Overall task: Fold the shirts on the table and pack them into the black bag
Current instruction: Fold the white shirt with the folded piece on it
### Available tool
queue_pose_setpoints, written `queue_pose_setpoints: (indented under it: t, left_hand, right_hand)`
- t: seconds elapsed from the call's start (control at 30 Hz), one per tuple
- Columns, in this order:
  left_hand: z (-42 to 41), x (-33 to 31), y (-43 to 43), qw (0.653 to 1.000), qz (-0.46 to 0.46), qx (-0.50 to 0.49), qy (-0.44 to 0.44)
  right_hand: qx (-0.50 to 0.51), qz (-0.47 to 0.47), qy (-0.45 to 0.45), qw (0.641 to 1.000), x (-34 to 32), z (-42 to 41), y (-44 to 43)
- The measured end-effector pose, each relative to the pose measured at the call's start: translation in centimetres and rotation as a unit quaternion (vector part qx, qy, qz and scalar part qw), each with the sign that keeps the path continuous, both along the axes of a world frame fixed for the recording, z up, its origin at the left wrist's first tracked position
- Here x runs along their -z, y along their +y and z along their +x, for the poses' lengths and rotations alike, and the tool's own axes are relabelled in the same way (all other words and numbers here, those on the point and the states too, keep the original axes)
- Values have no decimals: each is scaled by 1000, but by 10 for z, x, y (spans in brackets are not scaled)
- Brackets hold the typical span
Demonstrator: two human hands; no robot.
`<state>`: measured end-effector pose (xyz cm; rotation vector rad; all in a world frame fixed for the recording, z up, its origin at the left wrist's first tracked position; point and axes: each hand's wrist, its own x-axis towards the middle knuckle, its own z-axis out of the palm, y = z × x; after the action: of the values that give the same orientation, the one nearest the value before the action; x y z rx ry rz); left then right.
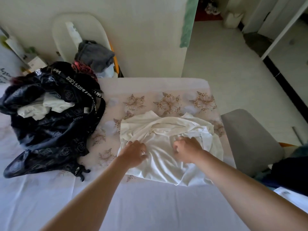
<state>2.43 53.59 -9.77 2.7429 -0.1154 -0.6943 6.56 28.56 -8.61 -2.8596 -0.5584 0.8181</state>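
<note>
Forearms cross a wide plain stretch of surface (pixel 150 205) at lower frame. Left hand (pixel 133 153) and right hand (pixel 187 150) both clutch the white shirt (pixel 160 130), centre-right, close to the surface's right edge. Black bag (pixel 55 130) slumps left, apart.

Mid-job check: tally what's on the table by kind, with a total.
white shirt, spread out under both hands: 1
black bag: 1
white cloth bundle inside the bag, piece count unclear: 1
Total: 3
</note>
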Motion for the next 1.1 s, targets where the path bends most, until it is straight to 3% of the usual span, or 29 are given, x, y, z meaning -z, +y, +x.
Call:
queue_pose_setpoints:
  t: [0.17,0.3,0.43,0.53,0.63,0.7,0.83,1.0,1.1]
  left_hand:
    - [19,5,23,994,-5,-16,-110]
    - [32,17,40,994,25,31,-101]
    - [48,18,53,986,-64,-43,-149]
    - [69,0,61,966,-138,-126,-176]
    - [103,-11,73,964,-154,-178,-127]
    - [119,-12,81,980,-144,-127,-44]
    - [134,-7,86,992,-70,-66,86]
    - [137,-5,80,998,38,-4,60]
    - [143,-3,79,998,24,16,62]
  right_hand:
    - [-15,102,-139,985,14,25,34]
    - [-49,43,-189,980,30,33,60]
    - [-1,-13,-233,972,42,37,64]
    - [71,21,-260,963,40,50,61]
    - [142,22,-237,961,29,66,59]
    - [105,4,-192,976,28,76,59]
    - [108,100,-187,971,30,93,71]
    - [82,10,-180,980,37,112,79]
    - [130,62,-226,963,38,114,76]
